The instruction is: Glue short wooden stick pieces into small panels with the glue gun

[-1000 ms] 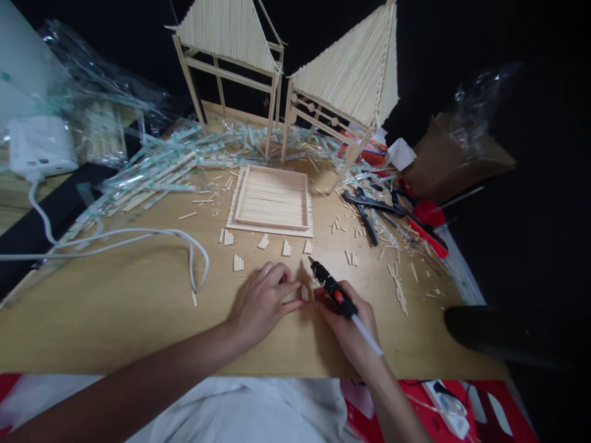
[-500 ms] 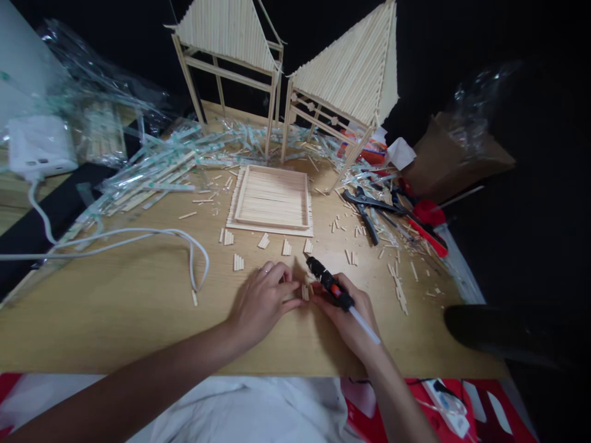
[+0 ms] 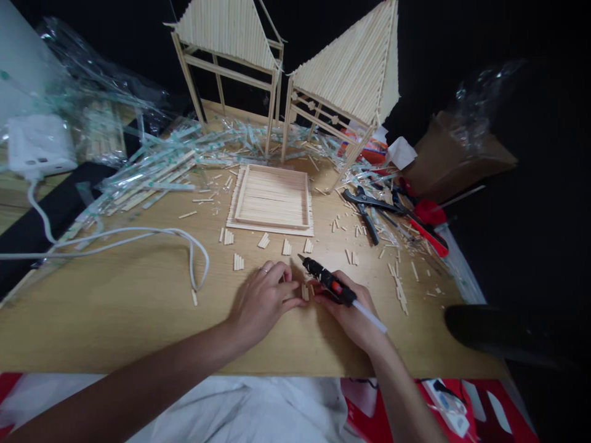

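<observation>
My left hand (image 3: pixel 265 298) rests on the table, thumb and fingers pinched at a small bundle of short wooden sticks (image 3: pixel 305 292). Lying across my right hand (image 3: pixel 353 314) is a black glue gun (image 3: pixel 327 281) with a clear glue stick out of its back; its nozzle points forward and left. The fingertips of that hand also reach a short loose stick (image 3: pixel 312 289) beside the bundle. Several stepped stick pieces (image 3: pixel 287 247) lie in front of the hands. Behind them sits a square stick-built tray (image 3: pixel 272 223) with a low raised frame.
Two stick-built roofed models (image 3: pixel 348 71) stand at the back. Plastic wrappers (image 3: pixel 152 154) and loose sticks litter the far left. On the right are black-handled cutters (image 3: pixel 367 212), red-handled tools (image 3: pixel 431 237) and stick offcuts. A white cable (image 3: pixel 180 232) loops across the left side.
The glue gun has turned slightly, its nozzle shifting left and its rear moving right. My right hand has tilted a little with it. My left hand has stayed in place.
</observation>
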Motion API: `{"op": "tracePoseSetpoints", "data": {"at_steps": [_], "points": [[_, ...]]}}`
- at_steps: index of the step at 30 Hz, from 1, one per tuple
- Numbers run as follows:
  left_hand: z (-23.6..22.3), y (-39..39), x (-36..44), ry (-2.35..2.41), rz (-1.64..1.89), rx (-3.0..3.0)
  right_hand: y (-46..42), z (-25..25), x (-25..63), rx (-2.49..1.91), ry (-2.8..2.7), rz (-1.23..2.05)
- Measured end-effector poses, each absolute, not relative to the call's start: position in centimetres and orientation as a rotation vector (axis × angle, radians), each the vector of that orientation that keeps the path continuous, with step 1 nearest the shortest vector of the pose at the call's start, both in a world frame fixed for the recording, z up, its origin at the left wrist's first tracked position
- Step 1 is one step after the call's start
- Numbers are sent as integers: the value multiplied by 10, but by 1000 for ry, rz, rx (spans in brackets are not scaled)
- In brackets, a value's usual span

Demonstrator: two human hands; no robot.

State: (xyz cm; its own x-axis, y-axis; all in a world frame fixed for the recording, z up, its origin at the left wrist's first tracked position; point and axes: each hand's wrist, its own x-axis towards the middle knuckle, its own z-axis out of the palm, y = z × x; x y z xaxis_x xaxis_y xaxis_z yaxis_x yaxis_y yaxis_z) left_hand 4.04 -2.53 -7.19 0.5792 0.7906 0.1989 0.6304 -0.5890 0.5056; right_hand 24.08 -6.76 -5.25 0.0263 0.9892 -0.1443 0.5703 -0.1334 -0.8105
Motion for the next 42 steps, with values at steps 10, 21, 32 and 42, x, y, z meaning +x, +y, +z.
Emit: {"op": "tracePoseSetpoints", "data": {"at_steps": [10, 21, 32, 42], "points": [[-71, -25, 40, 1154, 557, 2442, -73, -54, 235, -1784, -1525, 943], [-71, -25, 41, 1142, 555, 2440, -77, -57, 232, -1792, -1517, 948], [-71, -25, 41, 1128, 573, 2442, -79, -52, 227, -1855, -1575, 840], [-70, -25, 40, 1158, 571, 2437, -82, -59, 231, -1795, -1411, 920]]}}
